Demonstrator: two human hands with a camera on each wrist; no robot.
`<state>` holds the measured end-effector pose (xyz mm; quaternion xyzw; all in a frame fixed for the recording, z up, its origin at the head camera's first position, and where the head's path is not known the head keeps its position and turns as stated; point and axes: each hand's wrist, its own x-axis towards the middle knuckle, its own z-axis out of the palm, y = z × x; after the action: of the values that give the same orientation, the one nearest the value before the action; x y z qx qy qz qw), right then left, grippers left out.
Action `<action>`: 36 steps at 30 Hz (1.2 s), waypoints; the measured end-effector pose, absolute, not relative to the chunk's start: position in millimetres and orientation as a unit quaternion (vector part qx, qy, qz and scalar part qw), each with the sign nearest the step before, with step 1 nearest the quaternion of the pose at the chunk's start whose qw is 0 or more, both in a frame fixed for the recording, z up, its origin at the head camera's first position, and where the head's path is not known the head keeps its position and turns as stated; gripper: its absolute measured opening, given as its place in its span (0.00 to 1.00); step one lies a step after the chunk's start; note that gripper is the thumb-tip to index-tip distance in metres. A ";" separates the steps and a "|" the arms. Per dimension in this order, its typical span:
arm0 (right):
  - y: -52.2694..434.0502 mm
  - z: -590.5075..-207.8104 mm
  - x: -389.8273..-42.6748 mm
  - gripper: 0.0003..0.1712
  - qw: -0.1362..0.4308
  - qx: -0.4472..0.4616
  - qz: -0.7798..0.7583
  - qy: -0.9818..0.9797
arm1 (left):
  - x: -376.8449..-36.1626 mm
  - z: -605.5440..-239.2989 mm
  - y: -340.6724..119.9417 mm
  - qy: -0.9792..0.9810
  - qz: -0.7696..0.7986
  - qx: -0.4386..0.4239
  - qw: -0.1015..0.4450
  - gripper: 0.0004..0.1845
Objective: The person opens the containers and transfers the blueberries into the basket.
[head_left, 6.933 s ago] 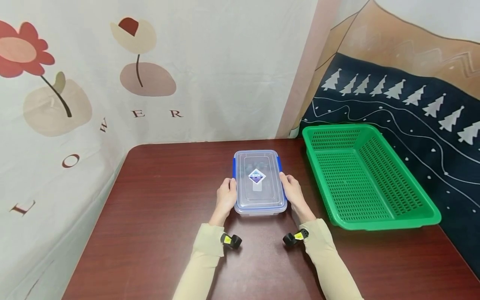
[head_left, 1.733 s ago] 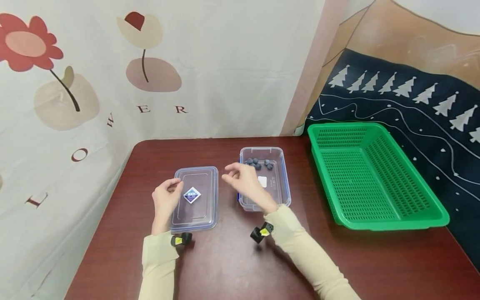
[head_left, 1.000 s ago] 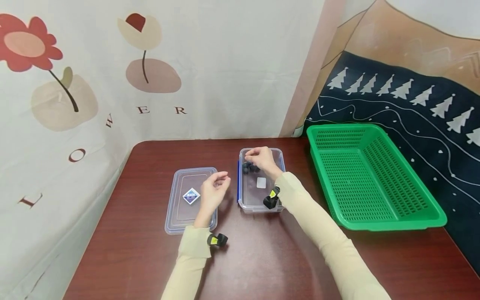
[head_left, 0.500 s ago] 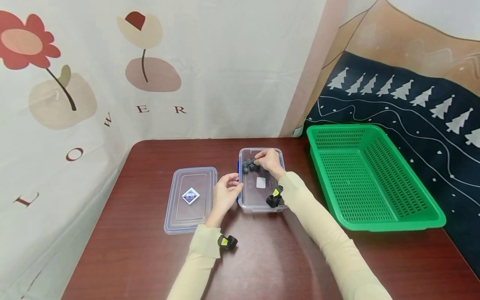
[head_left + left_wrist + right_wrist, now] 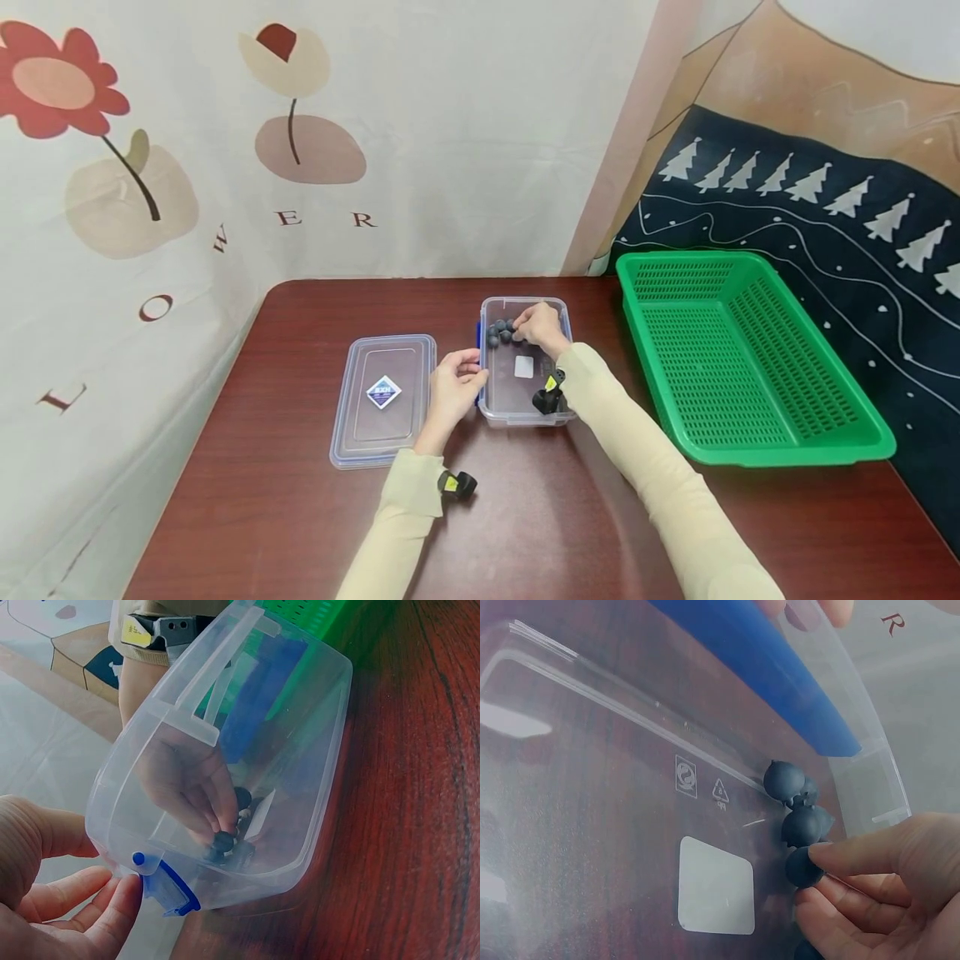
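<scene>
A clear plastic food container (image 5: 517,419) with blue side clips stands uncovered on the table. Inside, several blueberries (image 5: 501,332) cluster at its far left. My right hand (image 5: 542,327) reaches into the container; in the right wrist view its thumb and fingers pinch a blueberry (image 5: 799,871) against others in the cluster. At the left rim, my left hand (image 5: 452,390) grips the container's edge between thumb and fingers. The left wrist view shows those fingertips beside a blue clip (image 5: 178,889). Left of the container lies its clear lid (image 5: 382,358), flat, with a blue-and-white diamond label.
To the right of the container stands a large green perforated basket (image 5: 720,367), with nothing in it. The dark red wooden table (image 5: 262,500) meets a printed cloth (image 5: 450,125) at the back. A white square label (image 5: 716,885) shows at the container's bottom.
Earlier both hands held the lidded container; the lid now lies to the left. My left hand moved right, from the lid to the container's rim. My right hand entered and took hold of a blueberry.
</scene>
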<state>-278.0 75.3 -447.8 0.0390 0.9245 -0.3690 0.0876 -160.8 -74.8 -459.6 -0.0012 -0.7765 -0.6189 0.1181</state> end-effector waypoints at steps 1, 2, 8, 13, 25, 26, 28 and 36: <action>75.6 -447.9 -277.8 0.07 0.090 0.039 -0.367 0.925 | -160.8 -459.2 -74.4 -0.776 -0.619 -0.001 0.117 0.16; 75.8 -447.9 -277.8 0.07 0.093 0.038 -0.367 0.925 | -160.8 -458.6 -74.0 -0.776 -0.620 0.000 0.116 0.16; 76.6 -445.1 -277.8 0.05 0.105 0.035 -0.371 0.922 | -161.0 -457.7 -72.7 -0.779 -0.617 0.003 0.113 0.16; 76.7 -435.7 -278.4 0.05 0.098 0.027 -0.386 0.917 | -161.0 -457.5 -73.3 -0.777 -0.620 0.001 0.112 0.16; 92.6 -395.6 -279.1 0.09 0.082 0.009 -0.448 0.890 | -161.2 -459.3 -74.8 -0.777 -0.620 0.000 0.111 0.17; 95.1 -391.3 -278.8 0.09 0.082 0.010 -0.450 0.889 | -161.1 -459.4 -74.8 -0.778 -0.618 0.000 0.111 0.17; 100.9 -382.6 -278.3 0.10 0.082 0.011 -0.449 0.890 | -161.1 -459.9 -75.0 -0.780 -0.616 -0.002 0.113 0.17; 128.8 -353.9 -275.2 0.13 0.061 0.018 -0.452 0.890 | -161.4 -460.8 -74.2 -0.780 -0.616 0.000 0.115 0.17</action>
<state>-275.2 128.8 -353.9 0.0182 0.8899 -0.4518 0.0606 -161.4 -74.2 -460.8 -0.0003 -0.7797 -0.6156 0.1148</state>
